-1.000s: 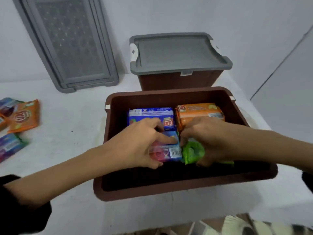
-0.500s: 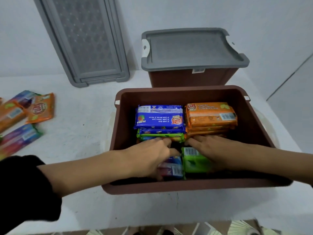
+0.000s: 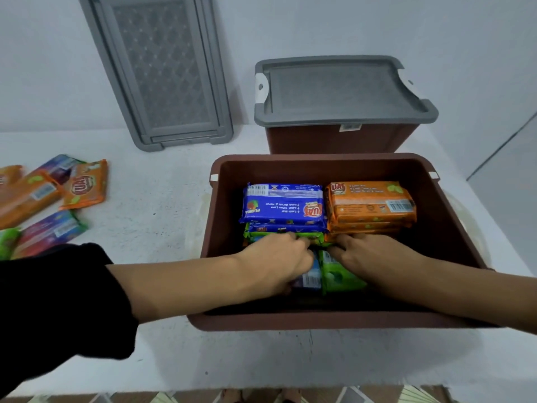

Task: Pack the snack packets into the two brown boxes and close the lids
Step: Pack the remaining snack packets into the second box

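Colourful foil snack packets (image 3: 283, 209) lie stacked in the open brown plastic box (image 3: 453, 216) on the white worktop (image 3: 151, 216). Left hand (image 3: 279, 261) grasps a purple packet (image 3: 309, 279); right hand (image 3: 369, 254) presses a green packet (image 3: 338, 276). More loose packets (image 3: 82, 186) lie well left.

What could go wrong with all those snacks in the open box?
The stacks under the blue packet and orange packet already rise high in the open brown box, so the leaning grey lid might not shut flat. Loose packets on the table may not all fit.
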`<act>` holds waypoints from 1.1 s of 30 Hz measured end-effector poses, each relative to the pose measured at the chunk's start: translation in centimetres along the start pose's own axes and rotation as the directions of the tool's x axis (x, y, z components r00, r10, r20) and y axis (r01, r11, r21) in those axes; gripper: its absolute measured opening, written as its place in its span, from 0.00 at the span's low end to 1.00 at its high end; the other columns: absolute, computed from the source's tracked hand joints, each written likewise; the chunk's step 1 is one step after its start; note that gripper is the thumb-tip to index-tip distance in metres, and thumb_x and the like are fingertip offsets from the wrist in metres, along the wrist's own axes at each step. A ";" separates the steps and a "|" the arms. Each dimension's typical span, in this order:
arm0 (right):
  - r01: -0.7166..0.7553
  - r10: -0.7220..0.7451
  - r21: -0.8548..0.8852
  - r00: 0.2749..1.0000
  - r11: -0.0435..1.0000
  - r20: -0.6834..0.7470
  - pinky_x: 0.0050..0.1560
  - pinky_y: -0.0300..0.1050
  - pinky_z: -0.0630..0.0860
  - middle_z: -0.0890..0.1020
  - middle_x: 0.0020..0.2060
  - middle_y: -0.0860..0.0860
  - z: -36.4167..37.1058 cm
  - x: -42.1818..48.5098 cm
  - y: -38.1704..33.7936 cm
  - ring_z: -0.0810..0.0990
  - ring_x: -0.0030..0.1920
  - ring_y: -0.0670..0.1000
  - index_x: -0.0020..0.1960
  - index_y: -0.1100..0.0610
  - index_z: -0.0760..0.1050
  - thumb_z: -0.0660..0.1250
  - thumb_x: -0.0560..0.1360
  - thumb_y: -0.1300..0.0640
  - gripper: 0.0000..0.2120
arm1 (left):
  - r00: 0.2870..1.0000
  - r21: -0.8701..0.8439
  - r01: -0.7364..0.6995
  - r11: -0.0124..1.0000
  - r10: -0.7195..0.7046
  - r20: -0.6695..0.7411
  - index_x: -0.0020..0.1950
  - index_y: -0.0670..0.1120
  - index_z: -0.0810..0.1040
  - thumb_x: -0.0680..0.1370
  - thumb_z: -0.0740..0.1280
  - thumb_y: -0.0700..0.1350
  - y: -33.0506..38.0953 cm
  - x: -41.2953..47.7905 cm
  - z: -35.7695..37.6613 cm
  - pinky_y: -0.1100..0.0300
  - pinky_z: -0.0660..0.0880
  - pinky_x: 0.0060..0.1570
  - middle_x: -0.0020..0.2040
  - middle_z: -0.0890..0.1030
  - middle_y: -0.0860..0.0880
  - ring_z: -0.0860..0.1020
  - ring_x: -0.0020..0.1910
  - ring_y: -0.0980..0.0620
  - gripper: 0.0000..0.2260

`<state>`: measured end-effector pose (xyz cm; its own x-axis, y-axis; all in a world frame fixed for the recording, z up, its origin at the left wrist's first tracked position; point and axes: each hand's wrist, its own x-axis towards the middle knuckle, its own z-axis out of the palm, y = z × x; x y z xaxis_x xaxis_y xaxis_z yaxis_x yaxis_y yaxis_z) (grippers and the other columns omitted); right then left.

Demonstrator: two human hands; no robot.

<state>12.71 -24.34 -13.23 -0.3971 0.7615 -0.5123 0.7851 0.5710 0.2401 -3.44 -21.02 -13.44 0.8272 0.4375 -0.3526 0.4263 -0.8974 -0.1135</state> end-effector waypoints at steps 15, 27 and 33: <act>-0.021 0.044 0.176 0.991 0.984 -0.124 0.49 0.45 0.76 0.78 0.53 0.48 -4.2 -0.4 1.1 0.77 0.53 0.50 0.58 0.50 0.73 0.61 0.75 0.41 0.18 | 0.980 -0.352 0.020 0.936 -0.087 -0.178 0.58 0.46 0.77 0.76 0.65 0.49 -1.3 -0.4 -1.4 0.54 0.72 0.47 0.56 0.77 0.46 0.76 0.52 0.47 0.13; 0.241 -0.035 0.242 0.773 0.940 -0.633 0.48 0.45 0.74 0.79 0.49 0.46 -18.0 5.7 -1.4 0.74 0.46 0.46 0.62 0.49 0.74 0.65 0.74 0.46 0.17 | 0.665 -0.515 0.360 0.778 -0.601 -0.443 0.55 0.48 0.81 0.75 0.67 0.49 -12.0 -14.0 -3.7 0.57 0.77 0.47 0.51 0.81 0.50 0.78 0.48 0.54 0.11; 0.350 -0.150 0.201 0.758 0.915 -0.635 0.52 0.48 0.74 0.79 0.54 0.52 -23.1 16.0 -7.8 0.76 0.53 0.52 0.63 0.52 0.73 0.65 0.75 0.50 0.18 | 0.340 -0.655 0.669 0.352 -0.928 -0.152 0.58 0.51 0.78 0.74 0.67 0.50 -18.8 -26.5 4.0 0.54 0.72 0.56 0.55 0.78 0.47 0.76 0.55 0.48 0.13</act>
<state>-10.69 -9.53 -4.27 -0.7206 0.6861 0.0996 0.6750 0.7271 -0.1255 -34.87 -16.01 -5.71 -0.0588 0.9902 0.1267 0.9430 0.0134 0.3326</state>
